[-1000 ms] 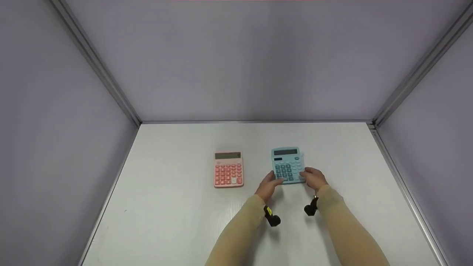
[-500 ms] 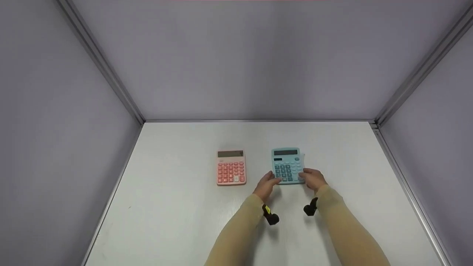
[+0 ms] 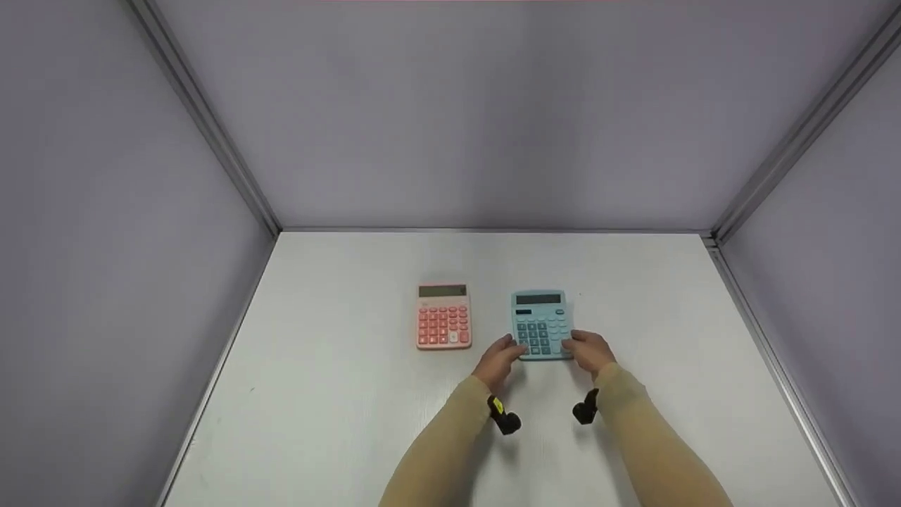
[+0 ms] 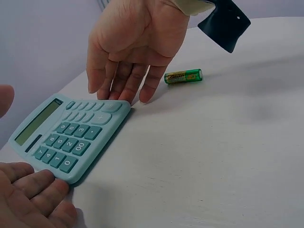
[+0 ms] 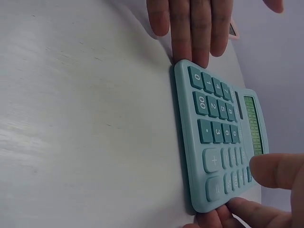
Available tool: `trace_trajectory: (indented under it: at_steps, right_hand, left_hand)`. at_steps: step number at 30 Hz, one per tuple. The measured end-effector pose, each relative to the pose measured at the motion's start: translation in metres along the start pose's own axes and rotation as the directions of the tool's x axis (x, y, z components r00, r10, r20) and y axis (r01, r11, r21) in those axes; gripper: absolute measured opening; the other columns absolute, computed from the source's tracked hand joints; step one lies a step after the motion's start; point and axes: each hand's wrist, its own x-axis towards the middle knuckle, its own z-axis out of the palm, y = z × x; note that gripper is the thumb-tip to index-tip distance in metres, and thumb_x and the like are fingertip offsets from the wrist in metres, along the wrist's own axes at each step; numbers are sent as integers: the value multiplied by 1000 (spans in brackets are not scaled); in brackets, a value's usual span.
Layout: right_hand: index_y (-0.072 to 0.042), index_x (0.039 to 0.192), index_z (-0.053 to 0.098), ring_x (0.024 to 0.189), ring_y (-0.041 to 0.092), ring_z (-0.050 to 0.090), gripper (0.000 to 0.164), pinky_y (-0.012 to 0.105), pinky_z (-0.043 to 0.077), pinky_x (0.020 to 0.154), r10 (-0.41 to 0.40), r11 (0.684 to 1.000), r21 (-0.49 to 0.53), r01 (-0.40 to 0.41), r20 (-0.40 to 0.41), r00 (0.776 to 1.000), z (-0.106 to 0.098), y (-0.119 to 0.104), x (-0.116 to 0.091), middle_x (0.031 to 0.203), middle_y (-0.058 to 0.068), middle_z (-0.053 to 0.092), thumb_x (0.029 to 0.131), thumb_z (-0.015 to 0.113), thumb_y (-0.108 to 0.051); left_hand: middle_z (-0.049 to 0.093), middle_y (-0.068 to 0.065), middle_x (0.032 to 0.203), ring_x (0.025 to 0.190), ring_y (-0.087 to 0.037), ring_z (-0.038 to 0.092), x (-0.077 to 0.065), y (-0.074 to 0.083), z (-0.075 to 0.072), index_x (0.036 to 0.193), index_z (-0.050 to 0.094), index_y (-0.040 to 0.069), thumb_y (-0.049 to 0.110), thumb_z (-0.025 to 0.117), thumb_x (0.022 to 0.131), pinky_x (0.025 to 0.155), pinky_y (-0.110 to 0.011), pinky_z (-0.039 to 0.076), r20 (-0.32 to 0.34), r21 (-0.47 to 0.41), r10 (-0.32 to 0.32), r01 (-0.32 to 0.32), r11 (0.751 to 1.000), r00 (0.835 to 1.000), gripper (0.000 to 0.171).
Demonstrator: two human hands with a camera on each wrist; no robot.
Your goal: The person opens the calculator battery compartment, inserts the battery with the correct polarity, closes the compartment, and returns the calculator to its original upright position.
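A light-blue calculator (image 3: 540, 324) lies face up on the white table, its screen end away from me. At its lower left edge is my left hand (image 3: 497, 362); the straight fingertips touch the side in the right wrist view. My right hand (image 3: 590, 352) touches the lower right edge, and its thumb (image 5: 275, 171) hovers over the keys in the right wrist view. Neither hand is plainly closed round the calculator. To the left lies a pink calculator (image 3: 443, 317). Beyond my right hand, the left wrist view shows a green battery (image 4: 183, 76) on its side.
The white table (image 3: 338, 422) has grey panels on the left, back and right, joined by metal rails (image 3: 211, 134). Black wrist cameras (image 3: 505, 421) hang under both sleeves. In the head view I cannot see the battery.
The blue calculator has slid toward me and slightly left, both hands moving along with it. The gap to the pink calculator has narrowed. The head view has shifted a little.
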Motion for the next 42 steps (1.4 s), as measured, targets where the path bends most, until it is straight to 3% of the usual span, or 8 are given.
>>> trace_trajectory:
  at_steps: [4,12,19,29,35,42]
  right_hand:
    - [-3,150,30,142,37,21,65,52,19,114,-18,1000,-25,17,-32,999,9,3,-10,153,17,30,96,52,-32]
    - [-4,151,27,141,35,25,68,50,21,113,-19,999,-40,17,-51,999,29,13,-31,153,16,33,95,54,-33]
    - [-2,149,30,141,34,26,67,50,22,113,-55,999,-3,55,-43,998,33,22,-41,151,16,36,95,55,-32]
    - [-5,150,31,135,33,37,67,50,26,112,-98,992,-87,93,-54,994,46,36,-60,143,15,46,94,58,-32]
    - [-5,151,29,137,33,35,68,50,26,112,-108,994,7,108,-26,994,46,38,-62,145,15,44,95,57,-31]
    - [-4,150,28,138,33,33,68,50,27,112,-65,995,74,64,10,998,43,49,-64,148,16,39,95,57,-31]
  left_hand:
    - [34,-13,152,140,-29,32,-7,-5,-6,151,26,3,39,65,87,115,-44,22,24,-19,-3,4,1000,1000,83]
    - [30,-14,154,143,-28,25,-21,-14,-16,151,24,2,38,66,87,116,-45,19,38,-31,-14,15,999,999,85]
    - [31,-13,154,143,-28,25,-33,-21,-22,151,24,3,39,67,86,116,-46,19,69,-28,-23,25,999,997,86]
    - [27,-14,155,144,-28,22,-50,-32,-35,153,18,3,32,62,91,116,-46,19,94,-39,-31,35,999,995,81]
    - [29,-13,155,144,-27,22,-54,-29,-37,153,19,3,30,60,93,115,-46,19,96,-40,-21,25,999,995,77]
    - [30,-14,154,142,-30,28,-58,-40,-31,152,21,2,30,60,93,114,-48,23,83,16,-5,3,1000,997,76]
